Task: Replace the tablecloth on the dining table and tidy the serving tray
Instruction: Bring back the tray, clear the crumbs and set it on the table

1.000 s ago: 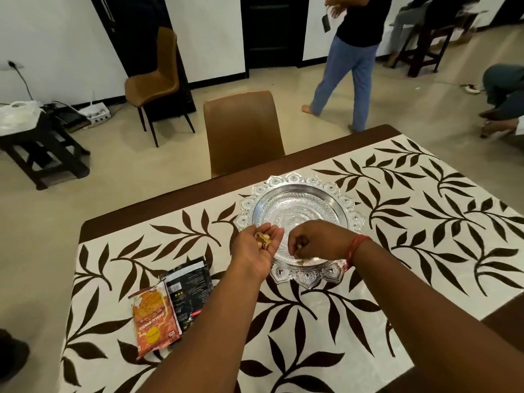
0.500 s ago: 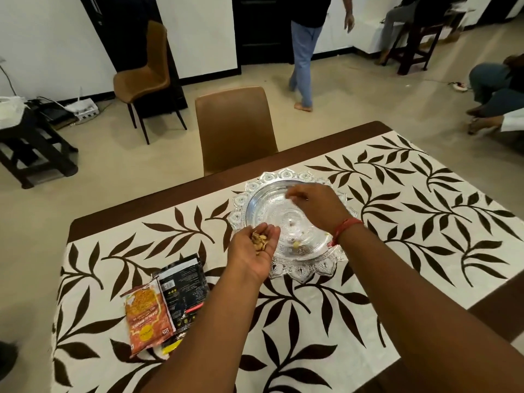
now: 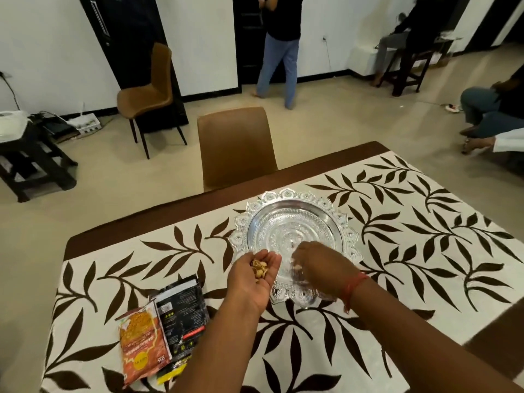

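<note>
I am in the tray-tidying half of the job: the leaf-patterned tablecloth [image 3: 425, 236] already lies over the surface, and the silver serving tray [image 3: 297, 205] sits on it toward the far edge, just in front of the brown chair [image 3: 235, 146]. My left hand [image 3: 255, 275] is held palm up at the tray's near rim, loosely cupped, with a small heap of nut shells [image 3: 259, 270] resting in the palm. My right hand [image 3: 317, 268] is down inside the tray near its front, knuckles toward the camera, its fingers [image 3: 297, 258] curled under as if picking up bits; whether they actually hold anything I cannot tell (the hand is blurred and hides its own tips). A few small specks seem to remain on the tray floor beside that hand.

As I judge it, the next move calls for a fine pinch on the leftover scraps and a short carry to the cupped palm, keeping that palm level so nothing spills back onto the cloth. The snack packets [image 3: 161, 330] lie to the left on the cloth, well apart from the tray, and probably need clearing too.
</note>
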